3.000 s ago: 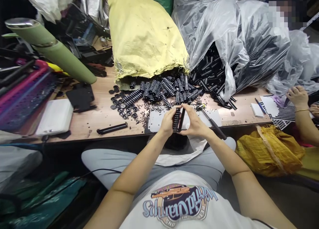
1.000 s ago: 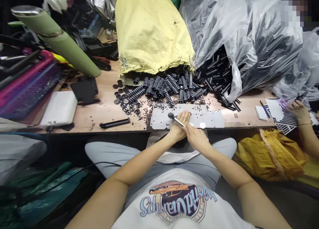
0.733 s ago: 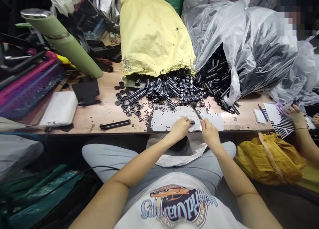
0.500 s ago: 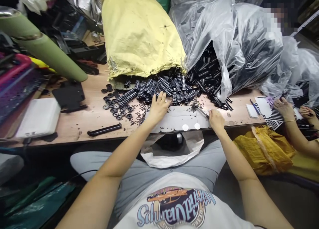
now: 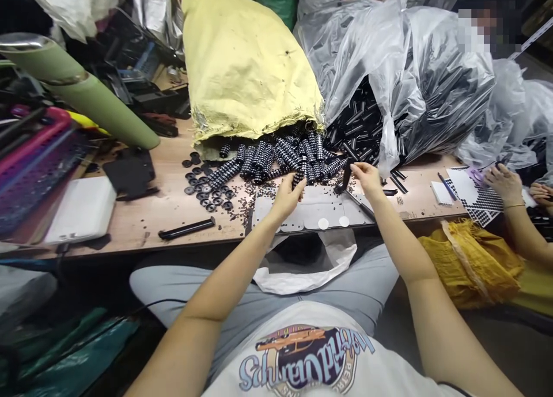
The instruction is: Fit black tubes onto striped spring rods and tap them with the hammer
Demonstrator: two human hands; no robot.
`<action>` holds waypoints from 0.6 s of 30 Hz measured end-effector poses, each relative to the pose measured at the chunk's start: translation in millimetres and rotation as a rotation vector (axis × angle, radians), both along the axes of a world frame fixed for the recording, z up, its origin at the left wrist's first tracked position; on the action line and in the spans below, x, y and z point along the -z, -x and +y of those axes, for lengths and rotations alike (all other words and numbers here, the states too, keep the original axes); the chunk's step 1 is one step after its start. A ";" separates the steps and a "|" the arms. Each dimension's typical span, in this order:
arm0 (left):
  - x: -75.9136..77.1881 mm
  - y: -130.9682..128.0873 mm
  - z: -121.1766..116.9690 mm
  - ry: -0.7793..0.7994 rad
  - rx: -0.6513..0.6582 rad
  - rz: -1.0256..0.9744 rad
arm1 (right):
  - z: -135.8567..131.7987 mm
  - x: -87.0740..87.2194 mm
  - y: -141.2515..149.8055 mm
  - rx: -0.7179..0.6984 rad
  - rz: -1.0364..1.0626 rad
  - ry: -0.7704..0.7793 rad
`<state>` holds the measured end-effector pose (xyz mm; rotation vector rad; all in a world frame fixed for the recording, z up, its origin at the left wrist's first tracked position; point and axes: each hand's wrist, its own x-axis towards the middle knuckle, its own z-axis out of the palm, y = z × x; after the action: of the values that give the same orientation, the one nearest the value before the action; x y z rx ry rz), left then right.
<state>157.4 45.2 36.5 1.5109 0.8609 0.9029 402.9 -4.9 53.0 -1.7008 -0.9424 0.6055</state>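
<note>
My left hand (image 5: 288,198) is closed around one end of a black-and-white checkered roller (image 5: 298,180), at the near edge of a pile of such rollers (image 5: 259,159). Between the fingers of my right hand (image 5: 368,180) is a black plastic tube (image 5: 344,177), held tilted above the right part of the board. A hammer (image 5: 359,204) with a metal handle lies below that hand, its head near the tube's lower end. Under both hands is a pale flat board (image 5: 298,212), with two white discs (image 5: 323,223) by its front edge.
A yellow sack (image 5: 250,68) spills the rollers. Clear plastic bags (image 5: 449,80) of black tubes stand at the right. Black round caps (image 5: 202,191) and tiny dark bits lie left of the board. Another person's hand (image 5: 505,184) works at far right. An open white bag (image 5: 298,282) is at my lap.
My right hand has let go of the hammer, moved forward and taken a black tube. My left hand has moved right and closed on a roller.
</note>
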 end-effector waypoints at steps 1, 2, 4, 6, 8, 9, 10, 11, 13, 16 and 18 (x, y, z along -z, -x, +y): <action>-1.9 -6.7 -1.0 0.100 0.017 -0.068 | 3.5 1.9 15.2 -0.045 0.160 -0.023; -3.8 -12.9 -1.4 0.174 0.034 -0.112 | 6.4 3.8 29.9 -0.092 0.272 -0.027; -6.5 -22.1 -0.9 0.267 0.052 -0.148 | 9.7 5.7 55.1 -0.162 0.353 -0.007; -7.1 -25.4 0.6 0.339 0.040 -0.165 | 8.6 2.7 71.3 -0.226 0.207 -0.008; -5.8 -23.5 1.9 0.413 0.023 -0.191 | 4.2 -4.6 78.6 -0.360 -0.131 -0.025; -5.0 -21.4 2.2 0.438 0.027 -0.199 | 1.5 -8.6 79.9 -0.451 -0.321 -0.025; -4.3 -19.0 2.0 0.452 0.034 -0.205 | -1.0 -12.2 80.4 -0.536 -0.487 -0.015; -4.1 -16.6 1.3 0.453 0.043 -0.215 | -3.2 -14.9 80.5 -0.597 -0.611 -0.001; -5.5 -12.0 -1.0 0.440 0.070 -0.265 | -6.8 -17.3 80.8 -0.626 -0.723 0.002; -11.6 -5.1 -6.0 0.452 0.111 -0.362 | -13.5 -15.5 83.4 -0.583 -0.709 -0.066; -15.9 -0.6 -9.3 0.466 0.120 -0.382 | -20.9 -14.1 86.7 -0.576 -0.664 -0.093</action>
<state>158.0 36.0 52.5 0.9374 0.6357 0.7997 316.1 -25.8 67.2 -1.5599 -1.9401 0.3406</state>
